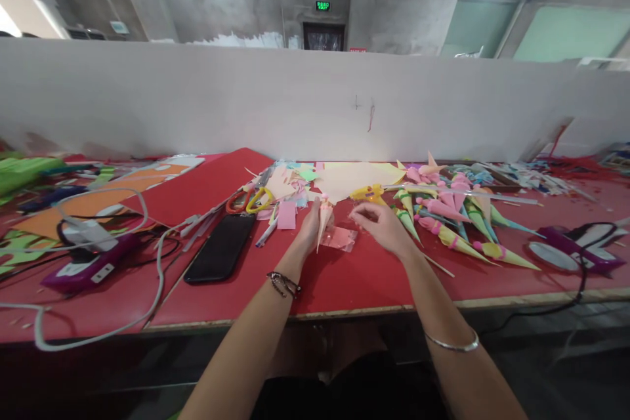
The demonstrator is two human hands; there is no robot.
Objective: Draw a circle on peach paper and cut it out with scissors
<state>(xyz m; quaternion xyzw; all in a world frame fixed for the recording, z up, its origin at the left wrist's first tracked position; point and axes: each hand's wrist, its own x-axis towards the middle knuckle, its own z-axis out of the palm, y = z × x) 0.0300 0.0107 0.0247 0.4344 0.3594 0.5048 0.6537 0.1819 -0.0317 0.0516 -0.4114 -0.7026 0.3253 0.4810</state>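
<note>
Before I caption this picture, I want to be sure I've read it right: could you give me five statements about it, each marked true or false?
1. The left hand holds a paper cone. True.
2. The phone lies to the right of the right hand. False: it lies to the left of the left hand.
3. More cones lie to the right of the right hand. True.
4. The right hand grips the yellow glue gun. False: the gun lies just beyond that hand.
5. A silver bangle circles the right forearm. True.
</note>
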